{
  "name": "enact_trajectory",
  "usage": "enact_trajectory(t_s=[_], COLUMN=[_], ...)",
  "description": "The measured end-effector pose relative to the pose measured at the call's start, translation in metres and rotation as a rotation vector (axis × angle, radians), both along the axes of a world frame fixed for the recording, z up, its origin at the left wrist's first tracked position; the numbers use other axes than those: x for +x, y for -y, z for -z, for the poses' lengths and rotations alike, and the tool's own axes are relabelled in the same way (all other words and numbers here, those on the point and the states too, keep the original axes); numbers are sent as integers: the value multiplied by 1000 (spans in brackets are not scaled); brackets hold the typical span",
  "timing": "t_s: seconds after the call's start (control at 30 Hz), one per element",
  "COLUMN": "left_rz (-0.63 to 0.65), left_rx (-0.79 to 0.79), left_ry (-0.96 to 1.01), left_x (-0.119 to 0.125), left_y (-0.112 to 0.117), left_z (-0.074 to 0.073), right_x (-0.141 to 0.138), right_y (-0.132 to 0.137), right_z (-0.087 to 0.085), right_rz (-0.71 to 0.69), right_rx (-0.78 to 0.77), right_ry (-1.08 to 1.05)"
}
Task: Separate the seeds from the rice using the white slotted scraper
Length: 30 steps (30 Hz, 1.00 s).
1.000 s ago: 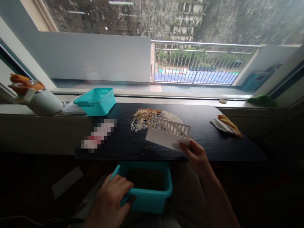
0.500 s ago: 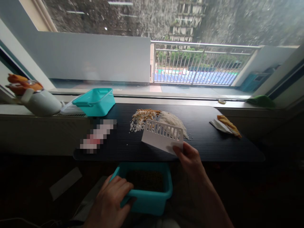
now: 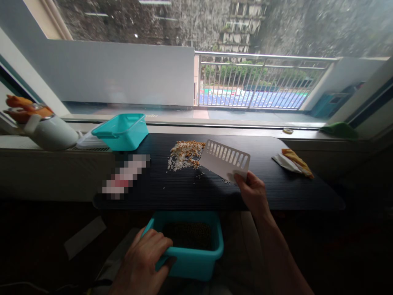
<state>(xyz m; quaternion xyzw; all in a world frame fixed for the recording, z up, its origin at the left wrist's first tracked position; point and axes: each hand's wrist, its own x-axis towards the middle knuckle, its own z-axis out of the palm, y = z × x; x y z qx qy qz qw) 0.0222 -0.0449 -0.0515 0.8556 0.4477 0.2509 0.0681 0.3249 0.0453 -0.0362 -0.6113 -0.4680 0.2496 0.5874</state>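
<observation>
My right hand (image 3: 252, 190) pinches the lower right corner of a flat white slotted scraper (image 3: 225, 162), which is tilted above the table with its row of slots toward the window. Part of the grain pile lies hidden behind it. To its left, white rice (image 3: 178, 159) mixed with yellow-orange kernels (image 3: 190, 144) is heaped on the dark table, and a few loose grains lie nearer me. Below the table edge, my left hand (image 3: 150, 254) is closed on the left rim of a teal bin (image 3: 193, 262) with dark granular contents at its bottom.
The black table (image 3: 276, 192) stands against the window sill. A second teal bin (image 3: 129, 133) is at its back left, with a blurred pale packet (image 3: 125, 176) in front. A yellow-and-white folded packet (image 3: 293, 162) lies at right. On the sill are a grey-white pot (image 3: 57, 133) and green cloth-like item (image 3: 339, 130).
My right hand has moved the scraper to the right and toward the window, so it now covers the rice on the right side. My left hand stays on the bin.
</observation>
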Motion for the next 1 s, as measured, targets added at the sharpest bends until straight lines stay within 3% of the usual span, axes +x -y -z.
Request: enact_trajectory(t_s=[0.47, 0.67, 1.0], left_rz=[-1, -33, -54], left_rx=[-12, -39, -72], left_ry=[12, 17, 13], left_x=[-3, -4, -9], left_y=[-1, 0, 0], left_z=[-6, -3, -5], right_x=[-6, 0, -16], right_y=[-13, 1, 9], right_z=[-5, -4, -1], right_rz=[-95, -132, -245], right_rx=[-7, -14, 4], right_ry=[16, -10, -76])
